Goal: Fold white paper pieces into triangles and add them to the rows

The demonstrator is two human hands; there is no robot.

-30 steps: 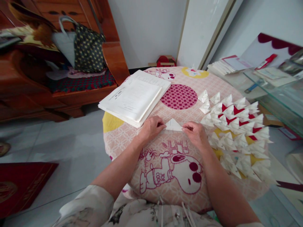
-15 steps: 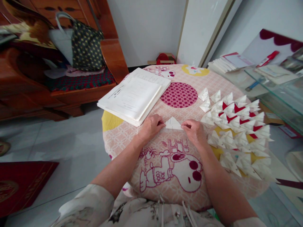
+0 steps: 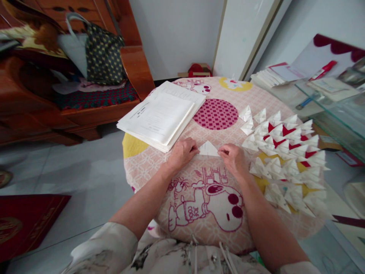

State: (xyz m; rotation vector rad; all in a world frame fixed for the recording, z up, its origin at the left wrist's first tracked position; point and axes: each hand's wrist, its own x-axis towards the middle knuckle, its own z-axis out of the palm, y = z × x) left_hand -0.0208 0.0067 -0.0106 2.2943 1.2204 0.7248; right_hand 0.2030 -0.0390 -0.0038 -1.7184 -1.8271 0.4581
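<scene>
A small white paper triangle [image 3: 208,148] lies on the round table's pink cartoon cloth [image 3: 216,205]. My left hand [image 3: 182,152] pinches its left corner with curled fingers. My right hand [image 3: 234,159] pinches its right corner the same way. Both hands rest on the cloth, one on each side of the triangle. To the right, several finished folded triangles [image 3: 285,156], white with some red, lie spread in rows.
A thick stack of white printed sheets [image 3: 161,116] sits at the table's far left. A wooden bench [image 3: 94,102] with a patterned bag [image 3: 102,57] stands left. A glass-topped surface [image 3: 336,110] with papers is on the right. A red mat [image 3: 25,220] lies on the tiled floor.
Both hands have stayed on the triangle's corners with only slight finger shifts. The view has shifted a little.
</scene>
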